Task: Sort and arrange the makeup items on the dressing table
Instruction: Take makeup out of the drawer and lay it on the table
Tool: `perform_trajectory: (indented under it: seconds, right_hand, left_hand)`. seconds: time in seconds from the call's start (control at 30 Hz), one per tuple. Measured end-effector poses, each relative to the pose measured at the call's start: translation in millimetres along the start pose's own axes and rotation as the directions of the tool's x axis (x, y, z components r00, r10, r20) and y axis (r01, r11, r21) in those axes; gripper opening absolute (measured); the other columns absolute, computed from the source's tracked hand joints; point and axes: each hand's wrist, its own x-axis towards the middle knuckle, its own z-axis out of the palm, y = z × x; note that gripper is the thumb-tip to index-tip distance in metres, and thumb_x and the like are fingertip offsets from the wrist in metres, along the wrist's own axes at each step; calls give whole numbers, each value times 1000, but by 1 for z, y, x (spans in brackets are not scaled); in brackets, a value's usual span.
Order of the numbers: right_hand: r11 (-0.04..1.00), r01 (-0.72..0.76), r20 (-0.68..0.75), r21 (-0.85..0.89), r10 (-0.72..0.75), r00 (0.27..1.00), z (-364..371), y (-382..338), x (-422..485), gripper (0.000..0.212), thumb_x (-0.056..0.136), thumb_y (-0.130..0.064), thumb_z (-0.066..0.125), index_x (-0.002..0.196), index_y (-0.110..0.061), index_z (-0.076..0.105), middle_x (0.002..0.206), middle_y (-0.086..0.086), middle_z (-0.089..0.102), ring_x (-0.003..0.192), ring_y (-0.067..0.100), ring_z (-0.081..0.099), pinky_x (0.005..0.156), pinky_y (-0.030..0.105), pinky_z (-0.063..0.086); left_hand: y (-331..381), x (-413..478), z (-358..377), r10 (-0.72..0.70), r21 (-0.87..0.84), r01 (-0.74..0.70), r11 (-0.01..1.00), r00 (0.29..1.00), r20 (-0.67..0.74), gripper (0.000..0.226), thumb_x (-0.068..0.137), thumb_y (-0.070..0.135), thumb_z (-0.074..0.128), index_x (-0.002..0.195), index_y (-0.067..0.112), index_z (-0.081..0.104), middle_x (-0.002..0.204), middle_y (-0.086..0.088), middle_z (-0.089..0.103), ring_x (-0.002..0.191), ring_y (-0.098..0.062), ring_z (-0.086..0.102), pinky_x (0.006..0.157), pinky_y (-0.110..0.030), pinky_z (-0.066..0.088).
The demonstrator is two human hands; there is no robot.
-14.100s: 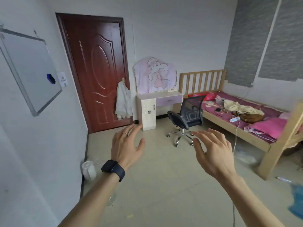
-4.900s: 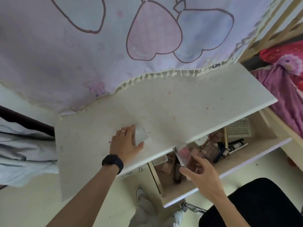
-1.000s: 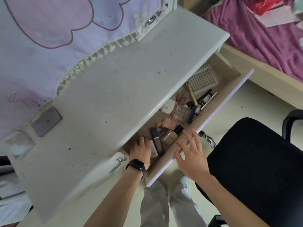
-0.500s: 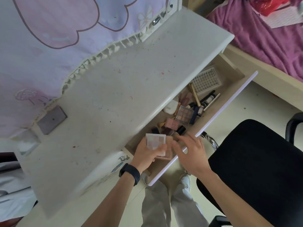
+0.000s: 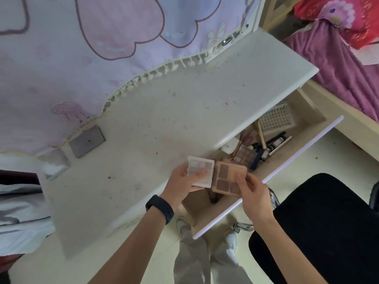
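Observation:
My left hand (image 5: 183, 180) holds a white eyeshadow palette (image 5: 200, 168) with pale pink pans over the front edge of the cream dressing table (image 5: 164, 111). Beside it, my right hand (image 5: 251, 191) pinches a tan palette (image 5: 225, 176) with brown pans above the open drawer (image 5: 287, 160). The two palettes touch side by side. In the drawer lie another brown palette (image 5: 246, 155), a white compact (image 5: 230, 146), a gold tube (image 5: 260, 135), dark pencils and tubes (image 5: 276, 142) and a white perforated basket (image 5: 275, 119).
A grey flat case (image 5: 87, 141) and a clear box (image 5: 55, 165) lie at the table's back left under a pink cartoon cloth (image 5: 102, 48). A black office chair (image 5: 328, 222) stands to the right of my legs. A bed with purple bedding (image 5: 338, 58) is at far right.
Both hands have lifted out of the drawer: the left now holds the white palette over the table edge and the right has picked up the tan palette beside it.

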Motion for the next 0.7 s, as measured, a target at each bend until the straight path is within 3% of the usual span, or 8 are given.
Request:
perform_trajectory:
  seconds: [0.1, 0.2, 0.37, 0.47, 0.57, 0.63, 0.7]
  right_hand:
    - [1000, 20, 29, 1, -20, 999, 15, -20, -1, 13, 101, -41, 54, 97, -37, 65, 85, -18, 74, 79, -6, 67, 61, 7, 47]
    - [997, 57, 145, -57, -48, 988, 44, -42, 0, 13, 101, -42, 51, 96, -36, 61, 89, -16, 70, 81, 1, 66, 62, 13, 47]
    - [979, 135, 371, -153, -70, 926, 118, -63, 2, 14, 103, -31, 52, 115, -28, 60, 98, -13, 71, 91, 10, 67, 78, 29, 53]
    - [959, 192, 474, -210, -72, 878, 169, -76, 3, 23, 102, -22, 53, 123, -29, 56, 105, -15, 68, 95, 9, 64, 85, 32, 54]
    - [934, 254, 562, -252, -73, 824, 220, -89, -1, 26, 102, -26, 53, 127, -31, 55, 107, -14, 68, 97, 12, 65, 87, 34, 55]
    - [921, 289, 600, -260, -80, 796, 254, -94, -6, 24, 101, -30, 53, 125, -32, 56, 105, -14, 69, 93, 13, 66, 81, 31, 54]
    - [904, 321, 622, -281, -83, 778, 286, -98, -12, 22, 100, -35, 54, 122, -34, 57, 104, -15, 68, 88, 9, 66, 70, 22, 48]
  left_hand:
    - [13, -7, -36, 42, 26, -40, 999, 996, -77, 27, 91, 14, 69, 117, 8, 65, 112, -11, 72, 103, -26, 70, 82, -40, 61]
    - [17, -20, -88, 120, 144, -92, 985, 971, -205, 27, 93, 21, 69, 117, 14, 58, 112, -7, 67, 101, -22, 67, 69, -27, 58]
    - [8, -56, -197, 182, 228, -80, 970, 864, -470, 51, 85, 34, 78, 120, 34, 41, 105, -5, 63, 70, -5, 66, 53, -19, 50]
    - [-6, -80, -255, 189, 310, -15, 951, 819, -541, 52, 77, 42, 83, 119, 45, 54, 107, 3, 63, 90, -13, 64, 69, -28, 53]
    - [-19, -97, -298, 194, 330, -1, 944, 809, -554, 52, 78, 33, 84, 121, 46, 60, 116, 23, 55, 115, -12, 53, 87, -36, 50]
    - [-26, -102, -318, 197, 349, 5, 937, 818, -540, 52, 80, 30, 82, 123, 47, 59, 116, 26, 54, 114, -13, 55, 84, -28, 48]
    - [-34, -101, -333, 219, 407, 35, 913, 799, -561, 53, 80, 35, 81, 126, 48, 57, 114, 12, 58, 107, -14, 55, 82, -22, 45]
